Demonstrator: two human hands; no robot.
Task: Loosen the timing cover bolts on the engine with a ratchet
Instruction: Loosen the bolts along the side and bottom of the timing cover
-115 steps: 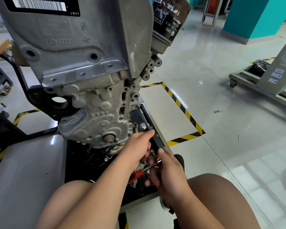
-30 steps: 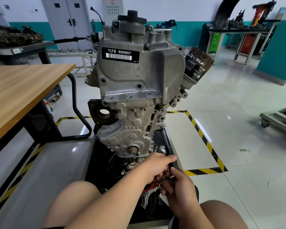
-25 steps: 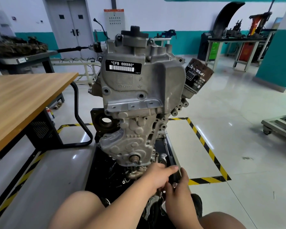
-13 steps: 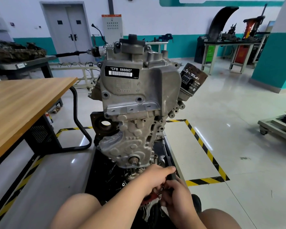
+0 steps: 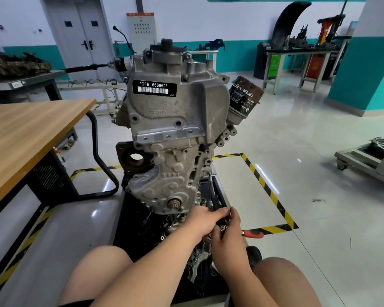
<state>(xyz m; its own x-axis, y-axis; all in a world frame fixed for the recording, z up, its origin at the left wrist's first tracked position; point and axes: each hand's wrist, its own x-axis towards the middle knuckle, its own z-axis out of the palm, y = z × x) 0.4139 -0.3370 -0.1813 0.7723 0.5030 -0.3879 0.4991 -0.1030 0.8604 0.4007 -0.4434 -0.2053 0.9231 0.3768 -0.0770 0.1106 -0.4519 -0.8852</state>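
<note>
Where the lumpy cast-aluminium timing cover (image 5: pixel 171 134) tapers downward, left hand (image 5: pixel 205 220) and right hand (image 5: pixel 228 239) curl around the red-handled ratchet (image 5: pixel 254 234), mostly covering it; a rusty cylindrical oil filter (image 5: pixel 245 98) and wooden tabletop (image 5: pixel 27 129) flank it.

a bare aluminium engine (image 5: pixel 175 120) stands upright, its ribbed grey timing cover (image 5: pixel 164 185) facing the camera; the ratchet (image 5: pixel 252 234), red handle pointing right, is low by the cover's bottom right corner.
</note>
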